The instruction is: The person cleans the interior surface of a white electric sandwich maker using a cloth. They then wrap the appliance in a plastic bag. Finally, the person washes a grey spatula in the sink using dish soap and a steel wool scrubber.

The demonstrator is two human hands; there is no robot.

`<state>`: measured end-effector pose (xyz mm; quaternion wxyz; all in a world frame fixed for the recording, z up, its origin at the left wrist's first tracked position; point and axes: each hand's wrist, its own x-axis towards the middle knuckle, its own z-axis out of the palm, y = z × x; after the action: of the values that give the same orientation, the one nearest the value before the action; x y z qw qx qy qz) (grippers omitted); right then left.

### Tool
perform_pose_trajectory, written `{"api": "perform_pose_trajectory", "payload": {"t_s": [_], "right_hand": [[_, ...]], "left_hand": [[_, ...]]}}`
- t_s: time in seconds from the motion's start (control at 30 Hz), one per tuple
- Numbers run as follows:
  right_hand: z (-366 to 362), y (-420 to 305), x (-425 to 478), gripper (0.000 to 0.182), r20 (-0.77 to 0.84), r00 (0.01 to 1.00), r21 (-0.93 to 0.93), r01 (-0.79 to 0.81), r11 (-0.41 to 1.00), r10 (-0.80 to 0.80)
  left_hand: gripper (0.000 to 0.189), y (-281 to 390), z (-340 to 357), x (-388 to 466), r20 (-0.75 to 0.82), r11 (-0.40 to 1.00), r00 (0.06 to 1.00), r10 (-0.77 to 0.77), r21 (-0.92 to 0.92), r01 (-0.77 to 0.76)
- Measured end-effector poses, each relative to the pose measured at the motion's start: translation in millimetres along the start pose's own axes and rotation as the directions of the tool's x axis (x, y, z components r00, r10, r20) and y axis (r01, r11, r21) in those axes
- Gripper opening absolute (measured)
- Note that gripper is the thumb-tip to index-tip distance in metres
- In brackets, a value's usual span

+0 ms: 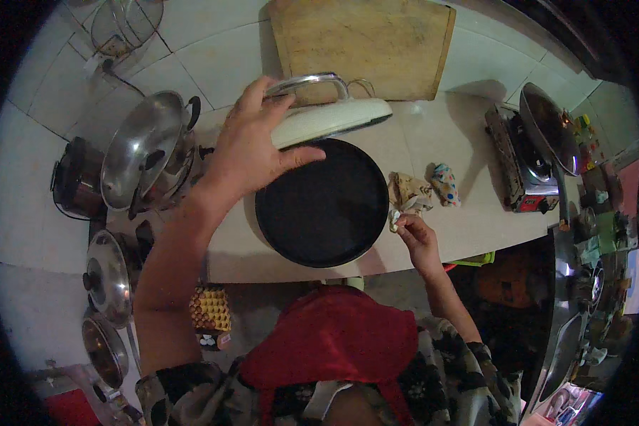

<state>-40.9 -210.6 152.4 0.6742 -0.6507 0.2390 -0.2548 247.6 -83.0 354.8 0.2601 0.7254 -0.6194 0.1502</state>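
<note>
A round black pan or electric griddle point(322, 205) sits on the pale counter. Above its far rim is a tilted, cream-coloured lid point(335, 117) with a shiny metal handle. My left hand point(255, 141) is at the lid's left end, fingers by the handle and thumb under the rim, over the dark surface. Between the thumb and fingertips of my right hand point(418, 237) is a small whitish-green object point(394, 220), just right of the griddle. Beyond that hand lie a crumpled brown-and-white wrapper or cloth point(412, 191) and a dotted, wrapped bundle point(445, 185).
A wooden board point(362, 48) leans against the tiled wall. Metal pans point(144, 149) and a dark pot point(77, 186) stand at left. On the right, a wok point(546, 128) rests tilted by a portable gas stove point(532, 194). Egg trays point(210, 309) are below the counter's front edge.
</note>
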Motion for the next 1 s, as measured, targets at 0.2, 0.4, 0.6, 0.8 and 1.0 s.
{"api": "perform_pose_trajectory", "payload": {"t_s": [0.2,0.4,0.6,0.8,1.0], "right_hand": [[-13,8,-12,0.008,-0.115,0.993,0.105,-0.004,0.994,0.016],[-30,13,-11,0.01,-0.177,0.975,0.255,-0.085,0.963,0.133],[-28,20,1,0.009,-0.207,0.964,0.304,-0.099,0.948,0.167],[-15,17,5,0.008,-0.156,0.978,0.293,-0.085,0.952,0.136],[-4,29,5,0.009,-0.189,0.969,0.249,-0.108,0.963,0.158]], "left_hand": [[0.061,32,15,-71,0.281,0.938,0.957,0.077,-0.345,0.025],[0.032,44,68,-144,0.51,0.824,0.826,0.24,-0.557,0.104],[0.034,40,86,-172,0.598,0.851,0.733,0.325,-0.523,0.05],[0.036,18,60,-194,0.682,0.865,0.643,0.348,-0.498,0.06],[0.022,-2,34,-225,0.671,0.615,0.739,-0.049,-0.563,0.552]]}}
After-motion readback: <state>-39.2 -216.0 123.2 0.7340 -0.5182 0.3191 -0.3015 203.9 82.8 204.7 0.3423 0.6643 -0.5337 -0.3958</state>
